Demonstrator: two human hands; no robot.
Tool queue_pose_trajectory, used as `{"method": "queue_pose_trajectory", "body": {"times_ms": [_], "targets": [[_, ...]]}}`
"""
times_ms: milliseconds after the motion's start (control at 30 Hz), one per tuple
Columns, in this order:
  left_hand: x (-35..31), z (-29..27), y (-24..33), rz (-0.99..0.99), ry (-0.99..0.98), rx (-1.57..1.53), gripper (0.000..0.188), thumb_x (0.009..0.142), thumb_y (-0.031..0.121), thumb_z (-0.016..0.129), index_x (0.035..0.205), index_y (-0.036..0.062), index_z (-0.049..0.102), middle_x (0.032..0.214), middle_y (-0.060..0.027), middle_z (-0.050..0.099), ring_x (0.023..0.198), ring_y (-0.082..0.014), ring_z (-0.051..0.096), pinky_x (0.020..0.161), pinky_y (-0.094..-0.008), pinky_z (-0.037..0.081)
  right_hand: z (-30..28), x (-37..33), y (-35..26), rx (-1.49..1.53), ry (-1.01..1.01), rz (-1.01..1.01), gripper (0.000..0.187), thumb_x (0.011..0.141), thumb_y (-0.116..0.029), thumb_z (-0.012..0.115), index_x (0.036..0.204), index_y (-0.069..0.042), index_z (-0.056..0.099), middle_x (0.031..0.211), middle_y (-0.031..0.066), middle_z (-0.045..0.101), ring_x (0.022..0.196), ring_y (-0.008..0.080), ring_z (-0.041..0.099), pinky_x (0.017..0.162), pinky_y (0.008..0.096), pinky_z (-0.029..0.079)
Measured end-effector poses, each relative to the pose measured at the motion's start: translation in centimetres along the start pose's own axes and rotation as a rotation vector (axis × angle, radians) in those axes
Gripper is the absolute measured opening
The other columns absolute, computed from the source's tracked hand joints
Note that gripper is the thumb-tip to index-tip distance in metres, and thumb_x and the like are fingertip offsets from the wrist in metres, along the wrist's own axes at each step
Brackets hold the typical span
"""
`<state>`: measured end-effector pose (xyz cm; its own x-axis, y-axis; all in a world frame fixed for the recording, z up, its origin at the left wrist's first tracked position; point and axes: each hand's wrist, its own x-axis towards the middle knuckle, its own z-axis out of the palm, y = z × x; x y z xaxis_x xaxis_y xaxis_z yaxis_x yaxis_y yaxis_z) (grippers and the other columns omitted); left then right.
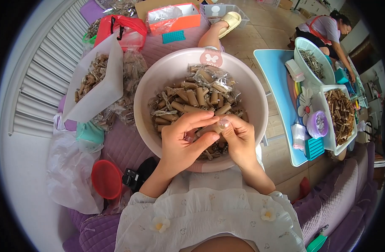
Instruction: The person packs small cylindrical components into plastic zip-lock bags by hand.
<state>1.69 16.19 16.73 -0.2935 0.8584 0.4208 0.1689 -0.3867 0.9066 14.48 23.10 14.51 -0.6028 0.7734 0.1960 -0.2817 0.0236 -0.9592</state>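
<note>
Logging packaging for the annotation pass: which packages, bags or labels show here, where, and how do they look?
Orange box: top centre, rectangular, clear plastic inside.
Red bag: top left, black handles.
Clear cellophane packets: in the pink basin, crinkled, holding brown tubes.
Pink sticker: far basin rim, white butterfly shape.
White plastic bag: lower left, crumpled.
Both hands, left hand and right hand, pinch one brown tube.

Big pink basin point(159, 84) looks smooth, slightly glossy plastic, full of matt brown paper-like rolled tubes point(192, 98), some in crinkly clear shiny film bags point(211, 76). Left hand point(182, 140) and right hand point(238, 138) pinch one matt brown tube point(210, 128); white tray point(104, 90) is smooth matt plastic. Red lid point(106, 179) glossy plastic, purple quilted cushion point(121, 145) soft cloth, blue table point(276, 80) smooth.
</note>
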Motion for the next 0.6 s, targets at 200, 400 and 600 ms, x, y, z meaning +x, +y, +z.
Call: {"method": "queue_pose_trajectory", "body": {"times_ms": [200, 400, 600], "targets": [[0.0, 0.1, -0.7, 0.013, 0.175, -0.112, 0.019, 0.076, 0.001, 0.063, 0.092, -0.0020, 0.054, 0.083, -0.0103, 0.064, 0.077, -0.0095, 0.060, 0.063, -0.0188, 0.044, 0.0, 0.1, 0.3, 0.208, -0.137, 0.043, 0.043, 0.085, -0.034, 0.052, 0.107, 0.003, 0.053, 0.094, 0.0031, 0.057, 0.078, 0.0063, 0.048, 0.072, 0.0204, 0.040], [-0.2, 0.4, -1.1, 0.062, 0.233, -0.081, 0.022, 0.076, 0.001, 0.062, 0.096, -0.0009, 0.053, 0.084, -0.0087, 0.064, 0.075, -0.0092, 0.059, 0.062, -0.0171, 0.043, 0.8, 0.0, 0.3, 0.151, -0.174, 0.065, 0.039, 0.087, -0.031, 0.050, 0.108, 0.002, 0.053, 0.093, 0.0015, 0.057, 0.084, 0.0068, 0.048, 0.077, 0.0224, 0.039], [-0.2, 0.6, -0.8, 0.048, 0.199, 0.051, 0.029, 0.073, -0.001, 0.064, 0.100, 0.0003, 0.053, 0.086, -0.0075, 0.062, 0.070, -0.0055, 0.056, 0.053, -0.0150, 0.040, 0.1, -0.1, 0.7, 0.138, -0.062, 0.020, 0.040, 0.090, -0.034, 0.044, 0.105, 0.002, 0.054, 0.088, 0.0028, 0.058, 0.081, 0.0066, 0.048, 0.074, 0.0214, 0.040]]}}
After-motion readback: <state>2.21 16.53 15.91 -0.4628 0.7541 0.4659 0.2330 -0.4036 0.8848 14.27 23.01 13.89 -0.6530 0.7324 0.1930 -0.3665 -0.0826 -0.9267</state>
